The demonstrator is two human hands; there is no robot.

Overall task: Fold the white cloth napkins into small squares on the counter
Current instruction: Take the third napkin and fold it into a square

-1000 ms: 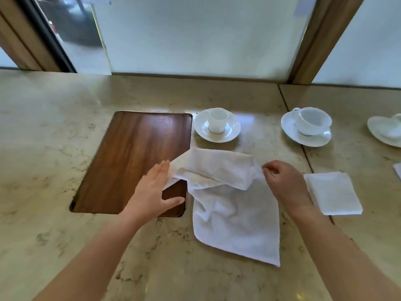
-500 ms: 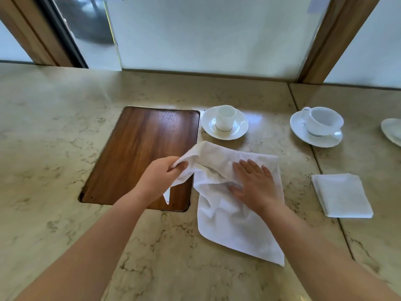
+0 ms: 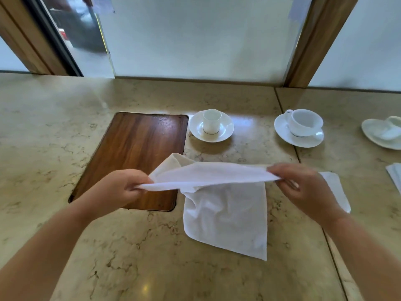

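Note:
A white cloth napkin (image 3: 223, 205) is stretched between my hands above the marble counter (image 3: 152, 257). My left hand (image 3: 121, 187) pinches its left corner and my right hand (image 3: 301, 185) pinches its right end. The upper edge is pulled taut and lifted; the lower part hangs down and lies on the counter, its bottom corner pointing right. A folded white napkin (image 3: 336, 192) lies flat on the counter, partly hidden behind my right hand.
A dark wooden board (image 3: 134, 157) is set into the counter at the left. Behind stand a small cup on a saucer (image 3: 211, 126), a wider cup on a saucer (image 3: 300, 127) and another white dish (image 3: 384, 133) at the right edge. More white cloth (image 3: 396, 177) shows far right.
My right hand left the napkin's middle and took hold of its right end. Both hands moved apart and lifted the upper edge, pulling it taut.

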